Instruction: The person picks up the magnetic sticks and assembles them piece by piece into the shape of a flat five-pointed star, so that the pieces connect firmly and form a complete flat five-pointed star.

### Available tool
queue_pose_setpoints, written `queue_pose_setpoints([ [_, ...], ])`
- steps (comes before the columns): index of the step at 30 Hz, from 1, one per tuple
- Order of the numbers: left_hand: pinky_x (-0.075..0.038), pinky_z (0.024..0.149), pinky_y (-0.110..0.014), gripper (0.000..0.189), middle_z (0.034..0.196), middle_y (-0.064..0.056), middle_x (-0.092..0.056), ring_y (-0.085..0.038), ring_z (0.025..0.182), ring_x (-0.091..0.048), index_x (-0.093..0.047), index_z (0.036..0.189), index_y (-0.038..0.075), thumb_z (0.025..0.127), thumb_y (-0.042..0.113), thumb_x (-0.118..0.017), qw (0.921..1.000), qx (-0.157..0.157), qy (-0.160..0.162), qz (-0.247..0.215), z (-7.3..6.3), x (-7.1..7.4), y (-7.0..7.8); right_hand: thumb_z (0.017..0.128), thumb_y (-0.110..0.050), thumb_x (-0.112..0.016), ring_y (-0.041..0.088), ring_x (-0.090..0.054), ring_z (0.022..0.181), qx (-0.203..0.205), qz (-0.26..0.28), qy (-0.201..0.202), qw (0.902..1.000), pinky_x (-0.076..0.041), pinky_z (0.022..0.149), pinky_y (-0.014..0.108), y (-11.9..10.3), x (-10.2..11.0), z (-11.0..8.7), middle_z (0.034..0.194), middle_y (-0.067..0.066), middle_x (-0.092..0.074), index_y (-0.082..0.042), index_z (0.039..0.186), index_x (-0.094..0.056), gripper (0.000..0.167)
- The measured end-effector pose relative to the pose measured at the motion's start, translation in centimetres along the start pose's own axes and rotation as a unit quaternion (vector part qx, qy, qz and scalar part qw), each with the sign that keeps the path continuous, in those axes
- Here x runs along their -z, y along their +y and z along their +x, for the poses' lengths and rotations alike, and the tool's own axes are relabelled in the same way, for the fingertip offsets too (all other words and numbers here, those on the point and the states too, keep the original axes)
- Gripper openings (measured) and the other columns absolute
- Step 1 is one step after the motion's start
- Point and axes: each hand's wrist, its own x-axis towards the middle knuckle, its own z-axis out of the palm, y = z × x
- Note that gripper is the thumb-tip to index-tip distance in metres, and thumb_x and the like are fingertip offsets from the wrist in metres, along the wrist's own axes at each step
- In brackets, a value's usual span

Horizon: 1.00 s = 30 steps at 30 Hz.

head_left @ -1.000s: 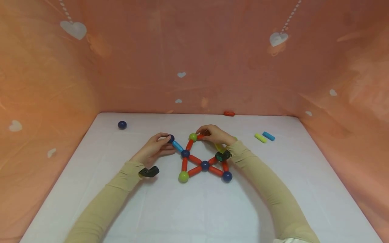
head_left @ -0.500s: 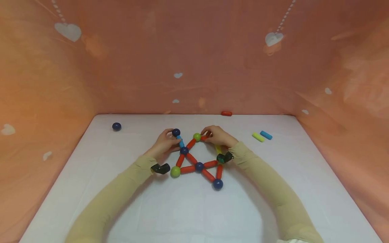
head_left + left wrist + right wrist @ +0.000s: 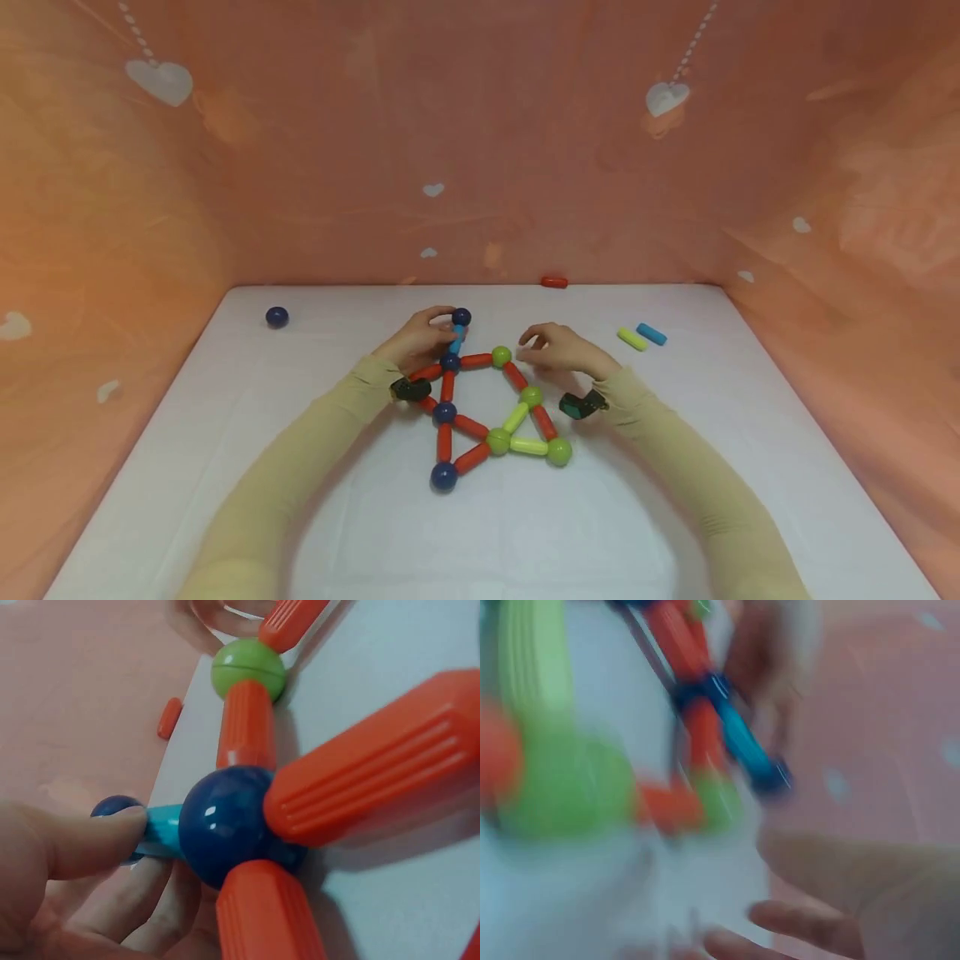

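Note:
A flat frame of sticks and balls lies on the white table, with red sticks (image 3: 469,427), yellow-green sticks (image 3: 529,447), dark blue balls (image 3: 444,476) and green balls (image 3: 558,452). At its far corner, my left hand (image 3: 418,340) pinches a light blue stick (image 3: 163,829) between thumb and fingers. A dark blue ball (image 3: 461,317) caps that stick's outer end; its inner end meets another dark blue ball (image 3: 229,825). My right hand (image 3: 558,348) holds nothing, its fingers loosely bent beside a green ball (image 3: 502,357). The left wrist hides part of the frame's left side.
A loose dark blue ball (image 3: 277,317) sits at the table's far left. Loose yellow-green (image 3: 632,339) and light blue (image 3: 652,334) sticks lie side by side at the right. One red stick (image 3: 554,282) rests at the back edge, against the orange cloth backdrop (image 3: 480,150).
The whole frame has turned counterclockwise, and my left hand has moved right with the light blue stick. My right hand has let go of the red stick and moved right, apart from the frame.

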Motion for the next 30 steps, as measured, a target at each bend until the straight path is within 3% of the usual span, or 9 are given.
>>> queue_pose_setpoints([
  [2, -0.051, 0.082, -0.030, 0.062, 0.135, -0.018, -0.049, -0.025, 0.108, -0.057, -0.031, 0.148, 0.010, 0.093, -0.004, -0.056, 0.9998, 0.008, -0.011, 0.012, 0.1, 0.0, 0.1, 0.091, -0.018, -0.065, 0.032, -0.060, 0.092, 0.002, -0.030, 0.056, 0.9980, -0.051, 0.079, 0.040, 1.6, 1.6, -1.2, 0.104, 0.021, -0.063, 0.005, 0.118, -0.059, 0.036],
  [5, -0.050, 0.086, -0.032, 0.063, 0.137, -0.019, -0.047, -0.027, 0.114, -0.055, -0.029, 0.149, 0.009, 0.094, -0.003, -0.055, 0.9995, 0.014, -0.021, 0.018, 0.1, 0.0, 0.2, 0.089, -0.010, -0.063, 0.042, -0.056, 0.101, -0.029, -0.100, 0.134, 0.9855, -0.046, 0.085, 0.051, 4.2, 4.0, -2.9, 0.111, 0.030, -0.058, 0.008, 0.119, -0.056, 0.036],
  [10, -0.050, 0.080, -0.026, 0.062, 0.129, -0.018, -0.044, -0.022, 0.101, -0.055, -0.031, 0.149, 0.009, 0.094, -0.002, -0.057, 0.9986, 0.010, -0.014, 0.050, 0.1, 0.4, 0.2, 0.087, -0.003, -0.057, 0.040, -0.054, 0.098, -0.103, -0.146, 0.128, 0.9756, -0.045, 0.082, 0.053, 7.4, 5.5, -4.6, 0.112, 0.030, -0.057, 0.009, 0.121, -0.055, 0.036],
  [16, -0.049, 0.072, -0.022, 0.061, 0.121, -0.018, -0.045, -0.017, 0.086, -0.053, -0.033, 0.148, 0.005, 0.093, -0.002, -0.058, 0.9977, -0.008, -0.009, 0.067, 0.1, 0.6, 0.0, 0.086, 0.002, -0.054, 0.034, -0.055, 0.081, -0.112, -0.150, 0.138, 0.9726, -0.047, 0.072, 0.049, 8.1, 5.2, -4.4, 0.096, 0.024, -0.062, 0.010, 0.109, -0.059, 0.025],
  [19, -0.050, 0.076, -0.023, 0.060, 0.133, -0.019, -0.044, -0.017, 0.089, -0.055, -0.032, 0.148, 0.006, 0.094, -0.001, -0.057, 0.9974, -0.005, -0.016, 0.070, 0.0, 0.7, 0.0, 0.087, 0.001, -0.056, 0.036, -0.058, 0.084, -0.092, -0.122, 0.145, 0.9776, -0.048, 0.073, 0.047, 7.0, 5.0, -3.1, 0.096, 0.026, -0.063, 0.012, 0.107, -0.061, 0.023],
  [24, -0.050, 0.084, -0.028, 0.059, 0.139, -0.020, -0.044, -0.022, 0.099, -0.056, -0.032, 0.149, 0.007, 0.095, 0.002, -0.057, 0.9952, -0.002, -0.032, 0.093, 0.1, 0.9, 0.2, 0.093, -0.005, -0.057, 0.034, -0.060, 0.091, -0.030, 0.028, 0.109, 0.9931, -0.053, 0.077, 0.044, 3.4, 4.1, 0.6, 0.106, 0.024, -0.061, 0.009, 0.117, -0.060, 0.028],
  [27, -0.050, 0.086, -0.030, 0.060, 0.134, -0.021, -0.049, -0.024, 0.103, -0.057, -0.031, 0.149, 0.006, 0.095, 0.003, -0.057, 0.9938, -0.002, -0.045, 0.102, 0.3, 1.0, 0.4, 0.095, -0.007, -0.058, 0.032, -0.061, 0.088, 0.000, 0.109, 0.072, 0.9914, -0.054, 0.077, 0.044, 1.2, 2.9, 2.9, 0.110, 0.021, -0.060, 0.008, 0.121, -0.059, 0.031],
  [30, -0.050, 0.087, -0.032, 0.061, 0.133, -0.022, -0.050, -0.026, 0.106, -0.057, -0.029, 0.149, 0.006, 0.095, 0.002, -0.056, 0.9941, 0.003, -0.058, 0.092, 0.4, 1.0, 0.4, 0.095, -0.008, -0.058, 0.030, -0.062, 0.087, 0.022, 0.137, 0.040, 0.9895, -0.055, 0.076, 0.041, -0.5, 1.4, 4.7, 0.111, 0.020, -0.060, 0.007, 0.122, -0.059, 0.031],
])
